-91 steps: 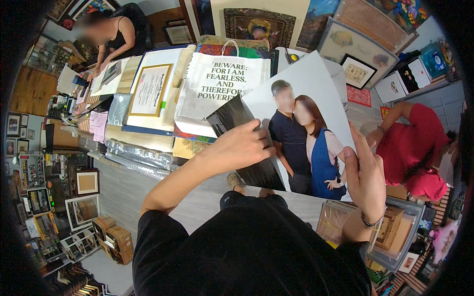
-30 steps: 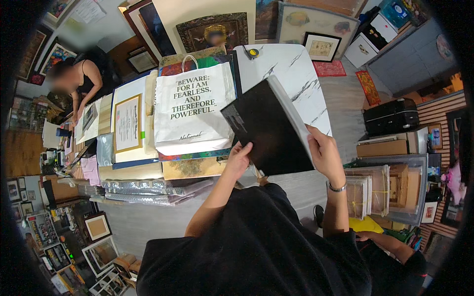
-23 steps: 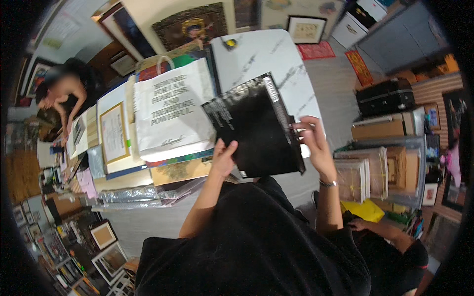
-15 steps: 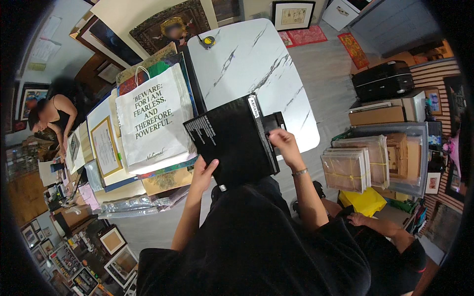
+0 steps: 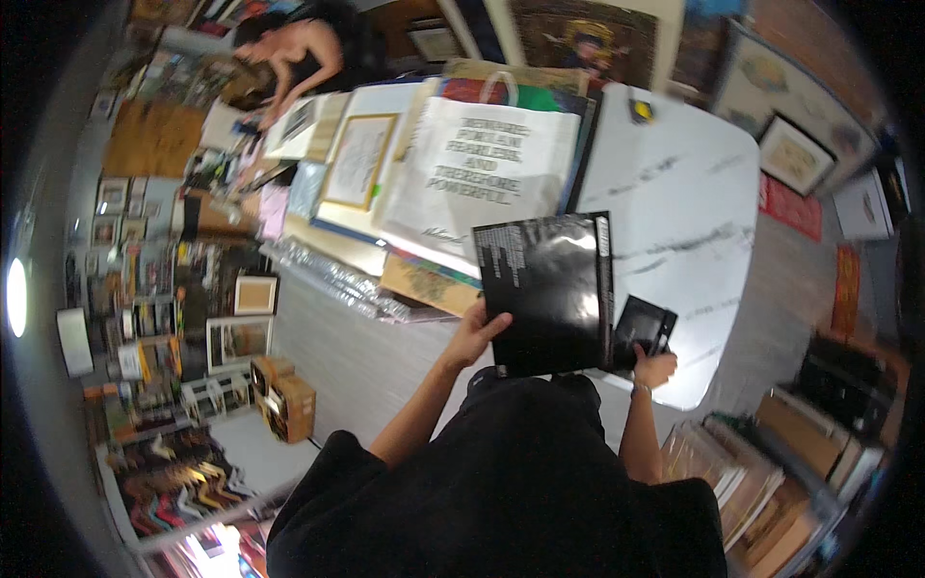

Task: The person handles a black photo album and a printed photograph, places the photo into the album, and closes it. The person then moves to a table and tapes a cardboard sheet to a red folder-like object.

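Note:
My left hand (image 5: 477,334) is closed on the lower left edge of a large, flat black book (image 5: 544,289), its thumb lying on the face. The cover is glossy, with small pale print at the upper left and a narrow printed strip along the right edge. By the book's right edge, my right hand (image 5: 655,367) grips the bottom of a small, flat black rectangular thing (image 5: 644,326) with a shiny face. Its exact kind does not show. Both lie over the near part of the white marble-patterned table (image 5: 689,202).
A white paper bag (image 5: 496,164) lies on stacked boards left of the table, near a gold-framed certificate (image 5: 358,162). A yellow tape measure (image 5: 641,112) sits at the far end. Wrapped frames (image 5: 708,462) stand at lower right. Another person (image 5: 308,53) works at upper left.
My view has swung left, so the table sits further right. My right hand, earlier raised over the small black thing, now grips its lower edge. The left hand keeps its hold on the book.

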